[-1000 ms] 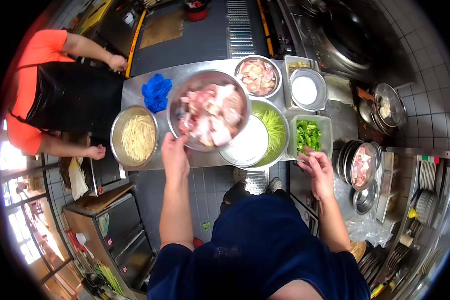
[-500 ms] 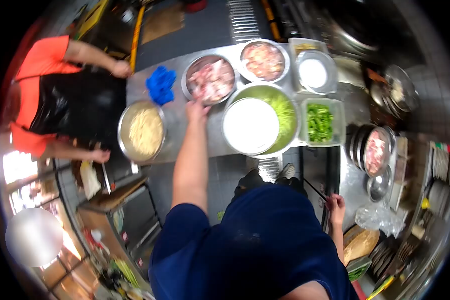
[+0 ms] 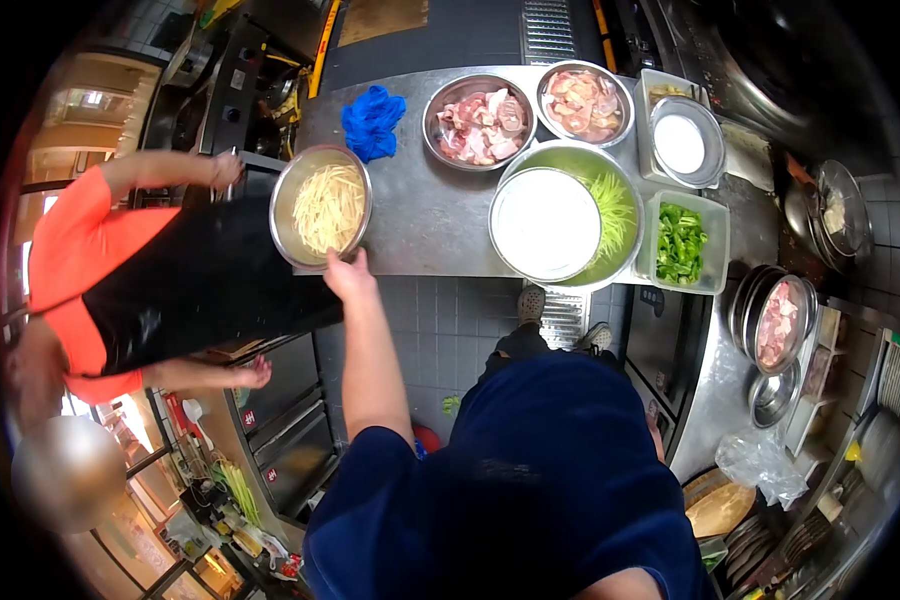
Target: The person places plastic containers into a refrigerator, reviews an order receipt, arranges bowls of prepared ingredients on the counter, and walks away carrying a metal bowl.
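Observation:
At the left end of the steel table, my left hand (image 3: pixel 348 274) grips the near rim of a steel bowl (image 3: pixel 281 236). Pale yellow shredded strips (image 3: pixel 328 208) fill that bowl; the fingers inside the rim are partly hidden. My right hand is out of sight beside my body; only a sliver of the arm shows. Beyond the bowl lies a crumpled blue bundle (image 3: pixel 372 122). Farther right is a steel bowl of raw meat pieces (image 3: pixel 482 122).
A second meat bowl (image 3: pixel 582 104), a large bowl with green shreds (image 3: pixel 613 215) and a white round container (image 3: pixel 545 224), and a tub of chopped green peppers (image 3: pixel 680 243) stand rightward. A co-worker in a black apron (image 3: pixel 200 270) stands at the table's left end.
My left hand has left the raw meat bowl's rim and moved left and nearer, onto the bowl of strips. My right hand has dropped out of view. The co-worker has shifted and leans.

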`<action>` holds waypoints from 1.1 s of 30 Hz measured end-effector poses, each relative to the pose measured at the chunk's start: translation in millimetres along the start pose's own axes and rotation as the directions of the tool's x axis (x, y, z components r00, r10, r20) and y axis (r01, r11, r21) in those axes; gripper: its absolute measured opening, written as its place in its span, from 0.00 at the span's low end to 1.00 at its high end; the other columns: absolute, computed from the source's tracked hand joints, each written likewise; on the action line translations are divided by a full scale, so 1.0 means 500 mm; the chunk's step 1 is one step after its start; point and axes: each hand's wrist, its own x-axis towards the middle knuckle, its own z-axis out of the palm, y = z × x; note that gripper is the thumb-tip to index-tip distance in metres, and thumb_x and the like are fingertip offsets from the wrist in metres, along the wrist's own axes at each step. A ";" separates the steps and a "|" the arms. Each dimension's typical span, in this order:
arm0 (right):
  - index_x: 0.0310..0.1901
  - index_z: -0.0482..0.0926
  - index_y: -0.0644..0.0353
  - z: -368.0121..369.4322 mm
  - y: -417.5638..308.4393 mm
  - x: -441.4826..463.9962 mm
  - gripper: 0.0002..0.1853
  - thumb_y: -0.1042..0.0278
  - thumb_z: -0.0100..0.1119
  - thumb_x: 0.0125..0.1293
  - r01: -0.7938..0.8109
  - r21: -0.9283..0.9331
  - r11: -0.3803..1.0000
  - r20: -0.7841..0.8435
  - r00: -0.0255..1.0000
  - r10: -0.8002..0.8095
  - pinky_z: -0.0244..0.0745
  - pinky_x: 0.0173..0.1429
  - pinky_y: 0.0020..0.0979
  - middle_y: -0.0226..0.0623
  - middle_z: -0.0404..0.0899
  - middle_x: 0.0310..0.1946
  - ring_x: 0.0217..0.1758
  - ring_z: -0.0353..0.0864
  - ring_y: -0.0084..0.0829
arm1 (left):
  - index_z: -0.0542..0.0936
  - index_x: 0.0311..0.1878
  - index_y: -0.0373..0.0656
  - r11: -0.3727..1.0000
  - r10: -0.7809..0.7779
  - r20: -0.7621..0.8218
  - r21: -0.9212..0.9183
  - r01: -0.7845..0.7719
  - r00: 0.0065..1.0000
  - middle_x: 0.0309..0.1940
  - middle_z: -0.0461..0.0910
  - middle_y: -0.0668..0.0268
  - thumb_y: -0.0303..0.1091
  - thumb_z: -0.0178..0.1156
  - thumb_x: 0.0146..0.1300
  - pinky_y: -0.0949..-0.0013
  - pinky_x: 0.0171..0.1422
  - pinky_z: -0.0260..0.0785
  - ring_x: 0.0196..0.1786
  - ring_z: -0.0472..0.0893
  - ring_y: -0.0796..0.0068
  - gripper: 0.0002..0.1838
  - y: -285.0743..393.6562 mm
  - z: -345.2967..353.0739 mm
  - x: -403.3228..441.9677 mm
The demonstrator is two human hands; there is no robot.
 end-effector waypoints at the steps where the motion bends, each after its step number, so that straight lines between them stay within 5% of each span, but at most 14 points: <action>1: 0.67 0.72 0.58 -0.010 0.015 0.020 0.31 0.42 0.54 0.74 0.192 -0.145 0.971 0.061 0.981 -0.185 0.74 0.61 0.39 0.49 0.77 0.61 0.62 0.78 0.45 | 0.70 0.65 0.28 0.999 -0.050 -0.047 0.002 0.050 0.998 0.60 0.76 0.50 0.30 0.52 0.75 0.46 0.62 0.77 0.60 0.78 0.52 0.20 0.018 0.003 0.018; 4: 0.68 0.70 0.58 -0.051 -0.124 -0.022 0.33 0.42 0.56 0.72 -0.106 0.247 0.963 0.061 0.994 0.094 0.77 0.60 0.43 0.45 0.75 0.64 0.62 0.78 0.47 | 0.67 0.66 0.26 0.994 -0.107 0.008 0.026 0.107 0.994 0.62 0.74 0.48 0.21 0.51 0.71 0.50 0.56 0.84 0.56 0.81 0.51 0.21 0.000 -0.025 0.094; 8: 0.70 0.68 0.58 -0.076 -0.099 0.027 0.37 0.40 0.59 0.70 -0.180 0.352 0.918 0.097 0.983 0.155 0.79 0.57 0.44 0.43 0.73 0.65 0.62 0.77 0.47 | 0.66 0.66 0.25 0.994 -0.114 -0.002 -0.001 0.114 0.994 0.63 0.73 0.48 0.19 0.48 0.68 0.47 0.57 0.83 0.58 0.80 0.49 0.23 -0.015 -0.020 0.061; 9: 0.61 0.73 0.55 -0.066 -0.115 0.020 0.26 0.44 0.58 0.72 -0.112 0.410 0.905 0.026 0.993 0.111 0.61 0.31 0.22 0.18 0.66 0.26 0.28 0.67 0.15 | 0.66 0.66 0.25 0.994 -0.107 0.009 -0.009 0.107 0.994 0.63 0.73 0.48 0.18 0.48 0.67 0.47 0.57 0.83 0.58 0.80 0.49 0.24 -0.021 -0.022 0.049; 18: 0.66 0.73 0.55 -0.065 -0.167 0.000 0.30 0.43 0.60 0.71 -0.126 0.334 0.934 0.046 0.992 0.118 0.66 0.37 0.24 0.24 0.77 0.39 0.36 0.71 0.19 | 0.66 0.66 0.30 0.991 -0.131 0.015 0.004 0.131 0.991 0.65 0.70 0.49 0.17 0.50 0.66 0.44 0.57 0.82 0.61 0.78 0.49 0.24 -0.070 -0.030 -0.100; 21: 0.69 0.70 0.56 -0.079 -0.144 0.016 0.35 0.40 0.60 0.69 -0.118 0.240 0.964 0.130 0.988 0.089 0.80 0.52 0.42 0.40 0.76 0.57 0.54 0.78 0.38 | 0.66 0.67 0.32 0.987 -0.162 0.060 0.001 0.163 0.985 0.66 0.70 0.49 0.16 0.48 0.64 0.42 0.58 0.81 0.62 0.77 0.48 0.26 -0.093 -0.039 -0.155; 27: 0.67 0.71 0.57 -0.095 -0.138 -0.011 0.34 0.39 0.56 0.71 -0.088 0.084 0.993 0.126 0.989 0.077 0.78 0.52 0.33 0.42 0.78 0.54 0.54 0.79 0.34 | 0.68 0.61 0.30 0.983 -0.180 0.057 0.051 0.177 0.982 0.61 0.71 0.50 0.15 0.52 0.63 0.40 0.59 0.80 0.58 0.78 0.51 0.22 -0.120 -0.031 -0.284; 30: 0.72 0.67 0.54 -0.051 0.015 0.098 0.35 0.37 0.49 0.73 0.354 -0.049 0.934 0.307 0.895 -0.323 0.77 0.59 0.38 0.44 0.77 0.62 0.63 0.77 0.41 | 0.69 0.61 0.25 0.972 -0.234 0.139 0.066 0.226 0.962 0.60 0.72 0.48 0.20 0.51 0.68 0.47 0.62 0.79 0.59 0.77 0.52 0.19 -0.130 -0.088 -0.270; 33: 0.73 0.66 0.52 -0.127 -0.132 -0.044 0.33 0.41 0.41 0.76 -0.123 0.092 0.988 0.385 0.919 0.079 0.77 0.61 0.36 0.46 0.74 0.66 0.66 0.74 0.43 | 0.71 0.60 0.19 0.952 -0.306 0.202 0.098 0.291 0.930 0.59 0.74 0.46 0.24 0.49 0.73 0.54 0.66 0.79 0.61 0.76 0.54 0.18 -0.150 -0.112 -0.238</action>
